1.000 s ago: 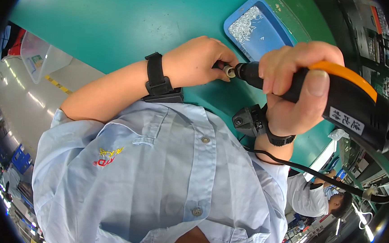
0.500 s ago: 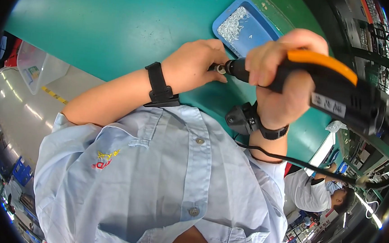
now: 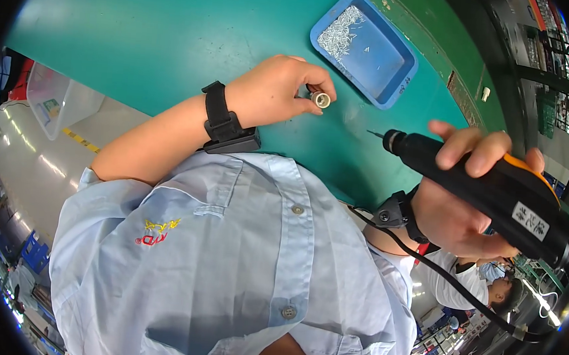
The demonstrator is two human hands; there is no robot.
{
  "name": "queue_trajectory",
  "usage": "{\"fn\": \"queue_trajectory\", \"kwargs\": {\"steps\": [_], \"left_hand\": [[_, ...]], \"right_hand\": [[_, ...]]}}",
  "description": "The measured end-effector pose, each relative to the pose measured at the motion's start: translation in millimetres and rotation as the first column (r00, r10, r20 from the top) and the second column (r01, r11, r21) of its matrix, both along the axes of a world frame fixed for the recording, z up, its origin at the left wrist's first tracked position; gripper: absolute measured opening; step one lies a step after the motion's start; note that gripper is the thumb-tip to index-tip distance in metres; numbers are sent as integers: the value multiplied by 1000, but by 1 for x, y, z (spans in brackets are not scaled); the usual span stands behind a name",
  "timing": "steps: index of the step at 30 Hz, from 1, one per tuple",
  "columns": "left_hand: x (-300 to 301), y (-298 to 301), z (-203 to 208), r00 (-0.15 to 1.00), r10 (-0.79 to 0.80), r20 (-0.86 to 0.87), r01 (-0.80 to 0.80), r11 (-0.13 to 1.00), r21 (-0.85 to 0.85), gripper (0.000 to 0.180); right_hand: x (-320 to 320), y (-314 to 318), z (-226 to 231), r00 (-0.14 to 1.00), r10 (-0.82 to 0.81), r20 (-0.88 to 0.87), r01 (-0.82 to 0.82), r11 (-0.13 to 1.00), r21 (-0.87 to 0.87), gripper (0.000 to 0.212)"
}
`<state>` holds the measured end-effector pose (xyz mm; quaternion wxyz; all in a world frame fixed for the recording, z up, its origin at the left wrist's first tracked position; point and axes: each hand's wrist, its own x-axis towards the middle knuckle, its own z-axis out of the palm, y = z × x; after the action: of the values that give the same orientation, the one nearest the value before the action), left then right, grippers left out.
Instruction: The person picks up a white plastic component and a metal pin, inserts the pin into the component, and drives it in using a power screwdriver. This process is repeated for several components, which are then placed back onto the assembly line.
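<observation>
My left hand (image 3: 280, 91) pinches a small cylindrical metal part (image 3: 321, 100) between thumb and fingers, its round open end facing right. What lies inside that end is too small to make out. Gripped in my right hand (image 3: 461, 196) is a black electric screwdriver (image 3: 495, 189) with an orange strip along its body. The thin bit (image 3: 375, 133) points left toward the metal part, with a gap between them. A black cord (image 3: 436, 270) runs from the tool's rear and loops below my right wrist.
Beyond my hands on the green tabletop (image 3: 176, 31) stands a blue tray (image 3: 391, 66) with many small silver screws (image 3: 340, 35) heaped at its left end. A translucent bin (image 3: 59, 99) is at far left. Another person (image 3: 462, 282) sits at lower right.
The screwdriver has pulled back to the right and down, away from the metal part, so its bit now shows. My left hand has barely moved and still holds the part.
</observation>
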<state>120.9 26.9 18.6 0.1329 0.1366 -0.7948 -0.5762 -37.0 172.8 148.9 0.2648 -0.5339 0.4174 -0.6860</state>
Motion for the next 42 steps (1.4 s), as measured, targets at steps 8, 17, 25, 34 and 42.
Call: {"fn": "queue_trajectory", "kwargs": {"steps": [8, 17, 25, 34, 42], "left_hand": [[-2, 0, -1, 1000, -6, -1, 6, 1000, 12, 19], [-10, 5, 2, 1000, 1, 12, -2, 999, 35, 18], [-7, 8, 3, 1000, 5, -12, -5, 1000, 23, 18], [-7, 9, 7, 1000, 9, 14, -9, 1000, 1, 18], [-6, 11, 5, 1000, 8, 13, -8, 1000, -30, 19]], "right_hand": [[8, -27, -16, 948, 273, 166, -224, 938, -265, 88], [13, -40, -46, 984, 137, 110, -112, 972, -205, 91], [13, -39, -48, 970, 237, 53, -222, 953, -204, 87], [14, -43, -44, 965, 239, 103, -223, 963, -152, 83], [20, -44, -41, 980, 175, 96, -164, 980, -108, 87]]}}
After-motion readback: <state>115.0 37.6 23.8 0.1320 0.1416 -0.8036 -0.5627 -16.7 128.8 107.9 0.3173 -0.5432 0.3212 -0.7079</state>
